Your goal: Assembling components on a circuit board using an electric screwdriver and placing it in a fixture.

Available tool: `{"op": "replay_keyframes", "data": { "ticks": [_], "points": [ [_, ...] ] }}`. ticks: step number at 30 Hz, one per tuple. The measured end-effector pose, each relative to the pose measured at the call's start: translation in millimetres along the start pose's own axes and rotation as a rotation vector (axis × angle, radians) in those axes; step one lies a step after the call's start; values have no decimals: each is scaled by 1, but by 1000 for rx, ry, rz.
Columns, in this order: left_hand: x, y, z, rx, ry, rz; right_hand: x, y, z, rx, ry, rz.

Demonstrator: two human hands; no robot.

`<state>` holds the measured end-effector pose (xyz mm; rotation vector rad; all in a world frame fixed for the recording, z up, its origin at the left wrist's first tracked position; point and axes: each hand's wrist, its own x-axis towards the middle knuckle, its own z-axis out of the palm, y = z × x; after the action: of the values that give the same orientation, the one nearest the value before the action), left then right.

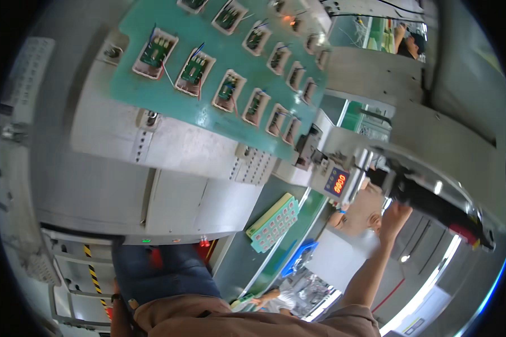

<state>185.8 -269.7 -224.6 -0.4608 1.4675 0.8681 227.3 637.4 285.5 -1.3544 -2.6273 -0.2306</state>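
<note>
My right hand [396, 218] is raised at the right, its fingers bent against a long black cylindrical tool [427, 199] with a red section toward its far right end. Part of the grip is hidden behind the tool. Beside it, a metal bracket carries a small box with a lit red digital display [338, 182]. My left arm hangs at the lower left by my jeans; my left hand [116, 285] shows only at its edge, and its fingers are hidden. At the top, a green plate [168, 104] holds several pale housings [195, 72] with green circuit boards and loose wires.
A grey metal machine bed [180, 149] lies under the plate. A lighter green tray [275, 224] with several small pieces rests on a bench beyond. A blue bin [299, 258] stands past it. Other people appear near the bracket [367, 210], at the bottom [287, 297] and at top right [415, 45].
</note>
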Motion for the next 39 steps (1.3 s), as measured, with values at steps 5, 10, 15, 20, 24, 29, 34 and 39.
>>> {"op": "replay_keyframes", "data": {
  "ticks": [5,10,15,20,24,29,34,39],
  "points": [
    [42,60,-5,342,-82,148,-113,-86,-7,103,158,297],
    [54,108,-8,361,6,254,-259,-106,-8,94,26,549],
    [33,175,-58,693,16,149,-400,-154,17,292,-150,781],
    [-3,268,-44,1347,-197,288,-508,-203,47,461,-304,949],
    [-6,304,-35,1430,-219,333,-565,-227,61,550,-335,1090],
    [4,332,-23,1662,-312,464,-590,-232,73,602,-268,1176],
    [-9,361,13,1452,-83,309,-609,-219,92,682,-130,1242],
    [-28,376,52,1539,-29,379,-631,-214,109,812,-70,1318]
  ]
}}
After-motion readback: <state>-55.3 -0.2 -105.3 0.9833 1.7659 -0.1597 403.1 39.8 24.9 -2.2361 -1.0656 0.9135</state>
